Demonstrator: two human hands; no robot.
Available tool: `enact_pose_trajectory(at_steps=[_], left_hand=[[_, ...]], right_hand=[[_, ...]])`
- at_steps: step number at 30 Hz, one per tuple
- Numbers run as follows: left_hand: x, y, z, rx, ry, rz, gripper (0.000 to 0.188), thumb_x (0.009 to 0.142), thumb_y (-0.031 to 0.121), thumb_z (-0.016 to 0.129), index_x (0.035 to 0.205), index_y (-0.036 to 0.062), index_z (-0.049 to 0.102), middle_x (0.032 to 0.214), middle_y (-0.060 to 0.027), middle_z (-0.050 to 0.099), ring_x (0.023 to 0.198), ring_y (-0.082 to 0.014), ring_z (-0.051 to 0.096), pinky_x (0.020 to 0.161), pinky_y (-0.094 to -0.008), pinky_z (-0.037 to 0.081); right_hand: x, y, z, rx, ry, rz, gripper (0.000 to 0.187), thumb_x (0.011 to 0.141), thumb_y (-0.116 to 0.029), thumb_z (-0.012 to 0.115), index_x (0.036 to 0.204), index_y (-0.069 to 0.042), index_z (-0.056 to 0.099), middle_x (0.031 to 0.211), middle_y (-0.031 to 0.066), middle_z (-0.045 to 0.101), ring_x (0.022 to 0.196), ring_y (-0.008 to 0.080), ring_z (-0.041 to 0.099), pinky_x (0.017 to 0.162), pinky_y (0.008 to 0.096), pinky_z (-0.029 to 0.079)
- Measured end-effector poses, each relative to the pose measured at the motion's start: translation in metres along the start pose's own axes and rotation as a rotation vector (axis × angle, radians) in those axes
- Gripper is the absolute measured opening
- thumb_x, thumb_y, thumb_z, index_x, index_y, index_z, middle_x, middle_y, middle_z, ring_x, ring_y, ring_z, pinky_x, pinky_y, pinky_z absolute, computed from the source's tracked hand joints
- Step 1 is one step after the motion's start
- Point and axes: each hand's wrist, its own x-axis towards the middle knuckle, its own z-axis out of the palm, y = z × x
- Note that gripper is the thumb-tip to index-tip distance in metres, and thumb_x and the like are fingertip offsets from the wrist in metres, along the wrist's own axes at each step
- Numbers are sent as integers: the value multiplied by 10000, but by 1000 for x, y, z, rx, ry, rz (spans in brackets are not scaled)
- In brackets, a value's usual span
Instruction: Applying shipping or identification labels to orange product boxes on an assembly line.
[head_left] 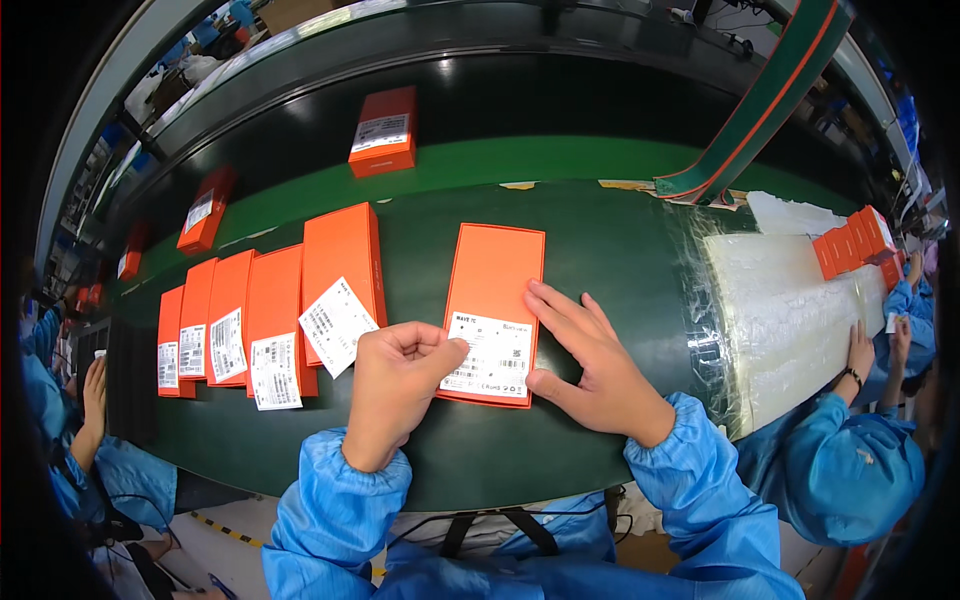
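Head view: left hand (388, 382), fingertips together, touches white label (490, 358); right hand (602, 372), fingers spread, steadies orange box (495, 268), likely light, stiff, best held edgewise.

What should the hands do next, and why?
Perhaps the left hand should smooth the white label down: its thumb is at the label's left edge, and the right hand touches the right edge of the orange box.

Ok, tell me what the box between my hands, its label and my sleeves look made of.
Box: probably cardboard, smooth matte orange, with crisp edges. Label: likely paper, perhaps film; thin, white, with black print. Sleeves: seemingly thin synthetic cloth, faintly shiny blue, wrinkled and gathered at the ends.
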Motion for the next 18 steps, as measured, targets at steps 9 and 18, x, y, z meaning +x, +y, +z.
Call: enact_pose_trajectory(at_steps=[9, 18], left_hand=[[0, 0, 2, 32, 1, 18, 111, 849, 64, 725, 845, -41, 689, 662, 10, 626, 553, -12, 487, 500, -176, 347], [-18, 0, 14, 431, 411, 428, 441, 787, 23, 757, 1175, -44, 558, 803, -79, 617, 585, -91, 577, 496, -219, 440]], right_hand=[[3, -7, 4, -13, 58, 79, 751, 815, -353, 759, 1437, -56, 461, 1498, 121, 440, 1382, 309, 420, 1166, 574, 217], [5, -19, 14, 19, 136, 164, 755, 778, -326, 780, 1413, -52, 478, 1497, 193, 387, 1351, 385, 418, 1129, 570, 288]])
